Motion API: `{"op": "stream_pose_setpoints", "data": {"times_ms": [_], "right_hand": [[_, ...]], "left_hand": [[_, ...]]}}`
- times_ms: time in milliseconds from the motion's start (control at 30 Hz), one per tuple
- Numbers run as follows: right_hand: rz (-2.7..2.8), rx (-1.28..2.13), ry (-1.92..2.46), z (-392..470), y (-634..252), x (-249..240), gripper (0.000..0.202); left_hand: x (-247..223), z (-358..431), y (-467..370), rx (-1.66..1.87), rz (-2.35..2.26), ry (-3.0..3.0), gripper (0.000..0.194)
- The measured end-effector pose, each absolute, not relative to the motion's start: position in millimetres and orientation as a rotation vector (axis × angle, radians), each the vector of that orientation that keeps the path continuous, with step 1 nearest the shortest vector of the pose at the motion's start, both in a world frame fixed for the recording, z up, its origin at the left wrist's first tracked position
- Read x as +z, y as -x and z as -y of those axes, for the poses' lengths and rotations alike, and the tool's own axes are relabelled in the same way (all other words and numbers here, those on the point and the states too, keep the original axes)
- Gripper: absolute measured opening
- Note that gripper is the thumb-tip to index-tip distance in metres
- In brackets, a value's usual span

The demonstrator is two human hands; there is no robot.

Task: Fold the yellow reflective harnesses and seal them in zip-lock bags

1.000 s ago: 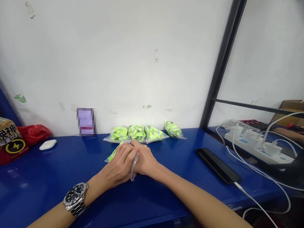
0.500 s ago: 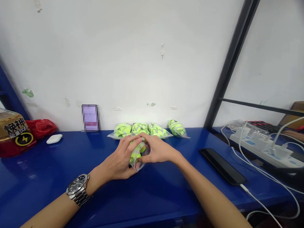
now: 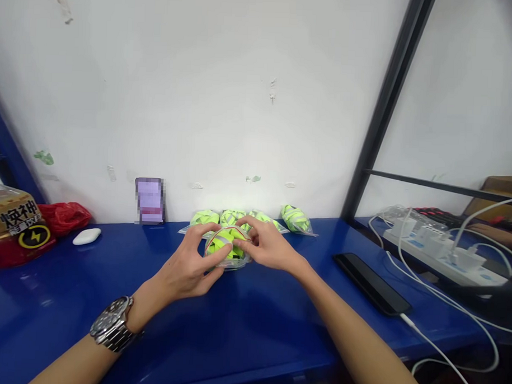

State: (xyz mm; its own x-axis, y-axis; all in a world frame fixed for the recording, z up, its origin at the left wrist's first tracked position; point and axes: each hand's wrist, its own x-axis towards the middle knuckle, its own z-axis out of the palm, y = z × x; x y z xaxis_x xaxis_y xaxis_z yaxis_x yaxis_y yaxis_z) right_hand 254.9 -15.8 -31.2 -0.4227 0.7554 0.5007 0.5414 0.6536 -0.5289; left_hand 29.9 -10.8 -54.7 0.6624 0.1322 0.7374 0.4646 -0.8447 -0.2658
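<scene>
A clear plastic bag [image 3: 227, 248] packed with neon-yellow reflective strapping is between my hands, above the blue tabletop. A red line runs along its upper edge, which bows open in an arc. My left hand [image 3: 188, 262] grips the bag's left side, with the thumb on its front and the fingers curled round its edge. At the right, my right hand [image 3: 265, 244] pinches the bag's rim between thumb and fingers. Behind them, similar filled bags stand along the wall: one at the left [image 3: 205, 217], others partly covered by my hands, and a separate bag [image 3: 296, 218] at the right.
A black phone [image 3: 371, 283] with a white cable lies to the right, near a white power strip [image 3: 442, 257]. On the left are a drink bottle [image 3: 15, 225], a red plastic bag [image 3: 66, 218], a white earbud case [image 3: 87, 236] and a blurred upright screen [image 3: 150, 200].
The bag has turned so that its opening and yellow contents face me more. My left hand has moved slightly left and down, its fingers spreading; my right hand has shifted to the rim.
</scene>
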Motion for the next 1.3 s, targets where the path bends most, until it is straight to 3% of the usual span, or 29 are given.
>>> {"op": "stream_pose_setpoints", "data": {"times_ms": [233, 333, 533, 833, 1167, 1300], "right_hand": [[1.978, -0.026, 1.071, 17.6, -256.7, -27.7, 0.014], [1.924, -0.029, 1.078, 18.2, -261.0, -23.0, 0.016], [1.982, 0.105, 1.014, 19.1, -277.1, -8.6, 0.027], [2.202, 0.270, 0.978, 21.0, -287.8, 6.9, 0.024], [2.210, 0.150, 1.007, 21.2, -296.8, 25.0, 0.025], [2.215, 0.172, 0.884, 10.3, -298.3, 17.9, 0.017]], "left_hand": [[-44.1, 11.2, -30.2, -1.115, 0.572, 2.390, 0.014], [-34.9, 8.1, -26.3, -1.122, 0.627, 2.378, 0.007], [-9.4, -2.0, -15.5, -1.091, 0.788, 2.639, 0.017], [7.3, -8.9, -16.6, -1.125, 1.025, 2.850, 0.022], [26.7, -10.7, -15.7, -1.201, 1.008, 2.925, 0.026], [31.7, 0.2, -19.9, -1.136, 0.986, 3.111, 0.026]]}}
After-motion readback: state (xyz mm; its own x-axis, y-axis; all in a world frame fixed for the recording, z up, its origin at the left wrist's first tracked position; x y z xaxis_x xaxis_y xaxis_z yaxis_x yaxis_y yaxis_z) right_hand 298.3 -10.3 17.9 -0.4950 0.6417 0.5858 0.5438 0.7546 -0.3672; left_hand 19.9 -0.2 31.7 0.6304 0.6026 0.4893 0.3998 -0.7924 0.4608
